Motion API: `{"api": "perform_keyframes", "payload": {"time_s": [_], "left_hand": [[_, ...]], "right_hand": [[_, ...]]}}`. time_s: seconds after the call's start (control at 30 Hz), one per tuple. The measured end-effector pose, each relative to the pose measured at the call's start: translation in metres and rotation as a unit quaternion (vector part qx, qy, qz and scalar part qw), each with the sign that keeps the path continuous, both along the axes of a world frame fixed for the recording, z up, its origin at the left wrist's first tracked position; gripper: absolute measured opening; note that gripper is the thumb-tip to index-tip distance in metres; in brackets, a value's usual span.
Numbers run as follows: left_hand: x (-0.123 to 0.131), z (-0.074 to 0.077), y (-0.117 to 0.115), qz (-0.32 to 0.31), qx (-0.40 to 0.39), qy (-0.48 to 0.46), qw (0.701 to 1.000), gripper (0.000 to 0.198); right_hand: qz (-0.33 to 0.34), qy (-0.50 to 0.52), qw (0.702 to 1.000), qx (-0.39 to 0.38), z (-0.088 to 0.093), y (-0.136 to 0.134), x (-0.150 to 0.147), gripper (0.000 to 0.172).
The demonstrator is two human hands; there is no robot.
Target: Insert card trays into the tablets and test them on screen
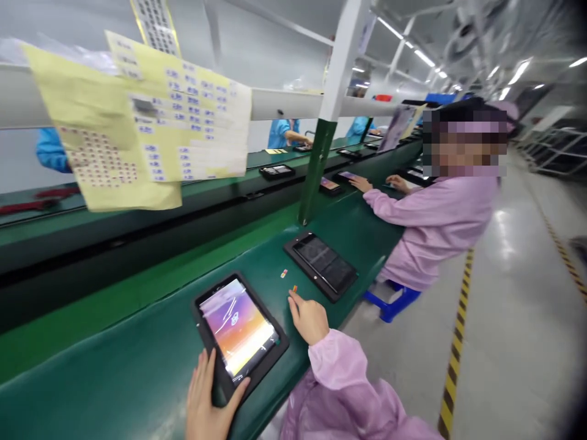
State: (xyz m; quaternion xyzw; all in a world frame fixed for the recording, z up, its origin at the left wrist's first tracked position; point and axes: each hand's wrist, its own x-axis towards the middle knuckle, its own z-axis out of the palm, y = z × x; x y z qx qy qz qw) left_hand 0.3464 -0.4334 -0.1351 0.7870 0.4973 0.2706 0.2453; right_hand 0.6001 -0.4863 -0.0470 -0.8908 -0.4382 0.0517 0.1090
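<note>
A tablet in a black frame [241, 324] lies tilted on the green bench, its screen lit in purple, orange and yellow. My left hand [211, 391] grips its near corner, thumb on the near edge and fingers along the left side. To the right, my right hand [312, 318] is low over the bench, index finger and thumb closed at a tiny orange-and-yellow card [294, 288]. Another tiny red-and-white card [284, 273] lies just beyond. A second framed tablet [323, 263] with a dark screen rests farther right.
A green-and-white post [318, 153] rises from the bench's back edge. Yellow paper sheets [183, 116] hang from a rail at left. Beyond runs a dark line carrying framed devices [277, 171]. A co-worker in pink [440, 214] sits at right by a blue stool [394, 302].
</note>
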Motion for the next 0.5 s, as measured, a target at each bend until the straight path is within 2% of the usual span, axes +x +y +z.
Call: {"api": "perform_keyframes", "payload": {"time_s": [0.13, 0.23, 0.3, 0.4, 0.5], "left_hand": [[0.001, 0.004, -0.003, -0.007, 0.021, -0.003, 1.000, 0.080], [0.004, 0.007, -0.007, -0.006, 0.012, -0.005, 1.000, 0.079], [0.004, 0.011, -0.011, -0.004, -0.019, -0.009, 1.000, 0.081], [0.000, 0.022, -0.012, -0.020, -0.094, -0.048, 0.994, 0.088], [-0.013, 0.040, 0.002, -0.009, -0.168, -0.176, 0.970, 0.077]], "right_hand": [[0.078, 0.014, 0.995, 0.052, -0.015, 0.002, -0.019, 0.043], [0.121, 0.014, 0.980, 0.156, -0.034, 0.005, -0.023, 0.048], [0.155, 0.033, 0.961, 0.228, -0.050, 0.006, -0.022, 0.050], [0.208, 0.071, 0.939, 0.263, -0.075, 0.009, -0.021, 0.050], [0.233, 0.068, 0.932, 0.270, -0.094, 0.010, -0.019, 0.056]]}}
